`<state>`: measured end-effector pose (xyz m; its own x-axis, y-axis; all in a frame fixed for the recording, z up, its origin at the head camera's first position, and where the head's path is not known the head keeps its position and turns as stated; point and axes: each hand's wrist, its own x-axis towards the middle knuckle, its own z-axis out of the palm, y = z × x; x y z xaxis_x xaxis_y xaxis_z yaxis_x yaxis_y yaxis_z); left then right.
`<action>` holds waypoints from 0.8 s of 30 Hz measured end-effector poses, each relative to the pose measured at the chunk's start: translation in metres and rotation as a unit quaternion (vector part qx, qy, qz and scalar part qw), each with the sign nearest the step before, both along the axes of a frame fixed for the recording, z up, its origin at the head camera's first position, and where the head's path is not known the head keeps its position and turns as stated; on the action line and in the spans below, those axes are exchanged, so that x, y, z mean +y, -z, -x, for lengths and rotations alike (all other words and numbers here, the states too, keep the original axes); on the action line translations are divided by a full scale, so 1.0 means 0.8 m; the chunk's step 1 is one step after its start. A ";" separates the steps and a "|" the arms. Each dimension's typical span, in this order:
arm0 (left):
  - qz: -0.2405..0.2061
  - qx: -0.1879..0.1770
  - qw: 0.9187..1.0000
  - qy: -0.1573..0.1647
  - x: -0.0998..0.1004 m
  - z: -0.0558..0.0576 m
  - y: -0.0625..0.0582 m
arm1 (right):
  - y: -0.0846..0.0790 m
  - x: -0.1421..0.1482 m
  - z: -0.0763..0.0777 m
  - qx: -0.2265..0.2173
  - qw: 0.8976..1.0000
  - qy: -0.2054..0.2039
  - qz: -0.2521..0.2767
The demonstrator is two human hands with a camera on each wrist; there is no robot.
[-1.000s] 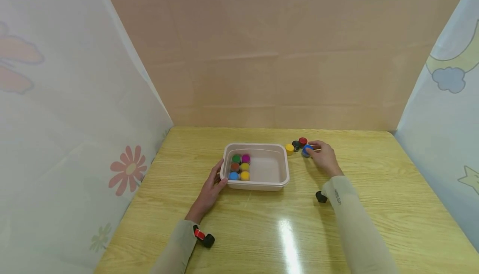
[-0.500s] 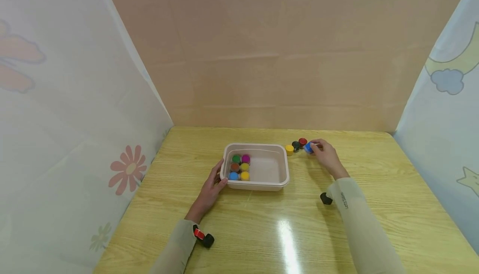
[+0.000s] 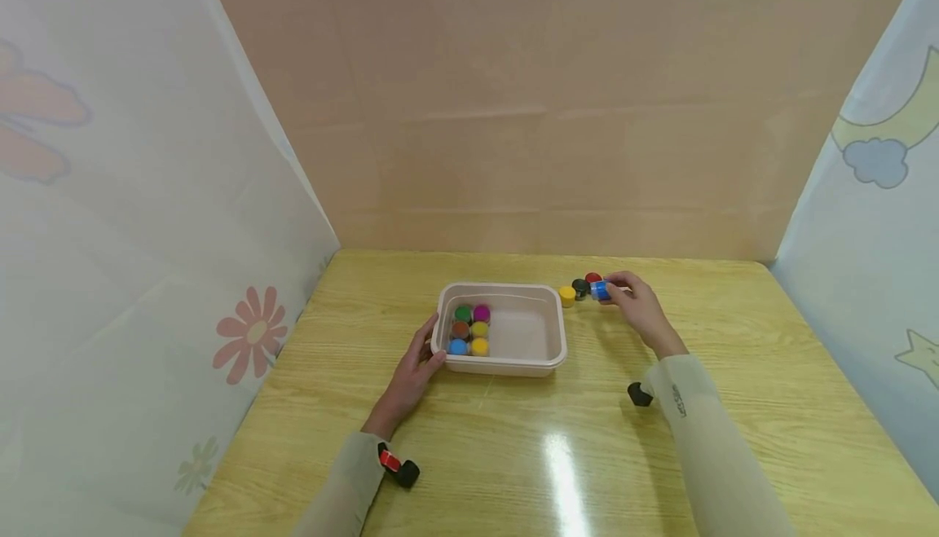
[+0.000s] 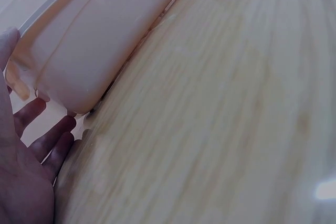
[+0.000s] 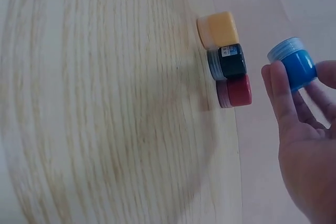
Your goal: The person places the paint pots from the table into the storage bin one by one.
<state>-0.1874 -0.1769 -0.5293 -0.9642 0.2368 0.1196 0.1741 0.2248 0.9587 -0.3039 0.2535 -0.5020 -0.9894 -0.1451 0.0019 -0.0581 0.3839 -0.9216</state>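
My right hand pinches a small blue-lidded paint pot between thumb and fingers. The pot is tipped, its clear base facing left in the head view. Close beside it stand three more paint pots: a yellow one, a dark green one and a red one. With the thumb at its rim and the fingers along its left side, my left hand holds a pale plastic box at the front left corner. Several pots, including a magenta one, fill the box's left part.
The box stands on a wood-grain table. A brown sheet rises behind the table's back edge. Patterned white sheets flank it, one at the left and one at the right.
My right hand has raised the blue-lidded pot from beside the other pots and turned it from upright onto its side. My left hand and the box keep their place.
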 end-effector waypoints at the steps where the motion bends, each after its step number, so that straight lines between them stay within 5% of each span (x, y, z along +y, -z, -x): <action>1: 0.001 0.001 1.000 0.000 0.000 0.000 0.000 | 0.001 0.001 0.001 0.002 1.000 -0.002 0.014; 8: 0.003 -0.010 1.000 0.003 -0.002 0.000 0.002 | 0.003 0.001 -0.001 0.008 0.995 -0.003 0.095; 15: 0.008 -0.008 1.000 0.004 -0.003 0.000 0.000 | 0.001 0.000 -0.006 0.020 0.999 0.001 0.045; 24: 0.005 -0.004 1.000 0.003 -0.003 0.001 0.000 | -0.003 -0.008 -0.007 0.024 0.998 -0.005 0.053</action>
